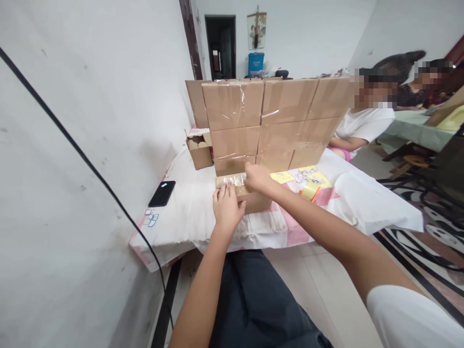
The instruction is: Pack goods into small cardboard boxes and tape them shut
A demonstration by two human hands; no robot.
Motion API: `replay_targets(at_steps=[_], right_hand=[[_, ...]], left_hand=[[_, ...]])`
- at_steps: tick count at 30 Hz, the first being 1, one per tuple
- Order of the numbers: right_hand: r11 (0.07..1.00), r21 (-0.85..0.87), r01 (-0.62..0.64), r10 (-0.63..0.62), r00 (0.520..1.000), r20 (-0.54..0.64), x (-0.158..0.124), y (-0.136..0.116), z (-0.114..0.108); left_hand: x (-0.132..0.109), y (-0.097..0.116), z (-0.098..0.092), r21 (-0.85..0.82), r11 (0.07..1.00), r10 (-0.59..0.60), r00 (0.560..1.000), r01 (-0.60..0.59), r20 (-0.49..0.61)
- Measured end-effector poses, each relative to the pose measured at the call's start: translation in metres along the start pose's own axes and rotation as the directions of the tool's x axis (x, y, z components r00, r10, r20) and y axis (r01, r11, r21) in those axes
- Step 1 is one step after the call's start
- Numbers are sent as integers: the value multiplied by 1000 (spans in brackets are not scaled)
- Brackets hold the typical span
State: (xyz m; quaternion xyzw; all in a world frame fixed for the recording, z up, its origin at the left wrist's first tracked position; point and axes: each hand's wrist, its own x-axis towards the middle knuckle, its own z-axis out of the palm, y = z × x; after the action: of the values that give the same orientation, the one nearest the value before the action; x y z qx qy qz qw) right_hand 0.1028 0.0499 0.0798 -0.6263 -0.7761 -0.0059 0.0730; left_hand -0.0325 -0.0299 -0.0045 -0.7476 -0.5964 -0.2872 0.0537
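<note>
A small cardboard box (258,203) sits in front of me on the cloth-covered table, with shiny clear tape (235,180) across its top. My left hand (227,207) rests on the box's left end, fingers stretched over the top and thumb along the near side. At the box's far right, my right hand (258,178) is closed with its fingers curled in. Whatever it may be gripping is hidden. To the right of the box lies a tape dispenser (310,192) with an orange edge and a yellowish roll.
Taped cardboard boxes (282,104) are stacked like a wall just behind the box. An open carton (200,153) stands at back left, a black phone (162,193) near the left wall. A person in a white shirt (366,123) sits beyond the right side; another is farther back.
</note>
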Motion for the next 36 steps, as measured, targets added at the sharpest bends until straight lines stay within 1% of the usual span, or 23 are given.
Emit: replay_targets(at_steps=[2, 3, 4, 5, 6, 8, 9, 11, 13, 15, 16, 17, 18, 20, 21, 22, 23, 25, 28, 30, 32, 33, 36], right_hand=[[999, 41, -16, 20, 994, -107, 2, 23, 0], [995, 100, -14, 29, 989, -145, 2, 37, 2], [981, 195, -10, 39, 988, -147, 0, 53, 5], [948, 319, -2, 38, 993, -108, -3, 69, 10], [890, 456, -2, 27, 999, -47, -9, 84, 16], [732, 682, 3, -63, 996, 63, -24, 108, 30], [660, 751, 13, -121, 989, 89, -32, 116, 37], [569, 821, 39, -207, 973, 98, -46, 124, 49], [540, 839, 64, -235, 969, 77, -53, 123, 58], [529, 844, 87, -237, 970, 48, -53, 120, 62], [523, 847, 98, -238, 971, 34, -51, 118, 63], [507, 855, 106, -243, 970, 24, -49, 116, 64], [482, 870, 106, -249, 968, 20, -46, 115, 65], [414, 906, 90, -258, 966, 22, -41, 114, 67], [378, 922, 85, -258, 966, 17, -40, 114, 70], [347, 934, 84, -251, 968, 6, -40, 113, 72], [324, 942, 91, -236, 972, -13, -40, 112, 75], [310, 944, 115, -183, 981, -60, -45, 110, 81], [339, 930, 144, -66, 989, -129, -60, 108, 85], [360, 918, 167, 20, 982, -187, -73, 109, 83], [371, 907, 199, 121, 958, -260, -86, 115, 75], [380, 900, 215, 178, 938, -299, -93, 120, 68], [444, 863, 240, 349, 841, -413, -114, 149, 39]], left_hand=[[-3, 0, -1, -5, 1000, -11, 1000, 11, -8], [-4, 1, -1, -2, 1000, -11, 1000, 11, -10], [-5, 1, -1, 3, 1000, -8, 1000, 8, -11], [-5, 1, -1, 7, 1000, -3, 1000, 3, -12], [-6, 1, -1, 9, 1000, 4, 1000, -4, -17], [-7, 0, -1, 11, 1000, 17, 999, -17, -31], [-8, -1, -1, 9, 1000, 20, 999, -20, -42], [-12, -4, 1, -11, 1000, 8, 996, -9, -87], [-20, -10, 6, -74, 997, -40, 983, 27, -181], [-30, -21, 14, -205, 976, -130, 951, 72, -280], [-35, -28, 20, -301, 949, -186, 937, 93, -296], [-39, -36, 26, -411, 904, -245, 930, 118, -273], [-43, -44, 34, -524, 838, -299, 931, 151, -209], [-47, -61, 50, -708, 661, -368, 930, 247, -19], [-49, -69, 58, -765, 573, -383, 922, 293, 66], [-50, -76, 65, -802, 501, -392, 911, 325, 125], [-50, -82, 71, -825, 449, -401, 903, 344, 158], [-51, -90, 80, -848, 397, -420, 891, 350, 171], [-52, -95, 84, -857, 375, -437, 883, 354, 173], [-54, -95, 84, -865, 361, -430, 885, 348, 177], [-55, -94, 83, -867, 359, -410, 893, 344, 184], [-56, -93, 83, -864, 367, -397, 898, 343, 188], [-57, -91, 81, -833, 426, -363, 910, 353, 200]])
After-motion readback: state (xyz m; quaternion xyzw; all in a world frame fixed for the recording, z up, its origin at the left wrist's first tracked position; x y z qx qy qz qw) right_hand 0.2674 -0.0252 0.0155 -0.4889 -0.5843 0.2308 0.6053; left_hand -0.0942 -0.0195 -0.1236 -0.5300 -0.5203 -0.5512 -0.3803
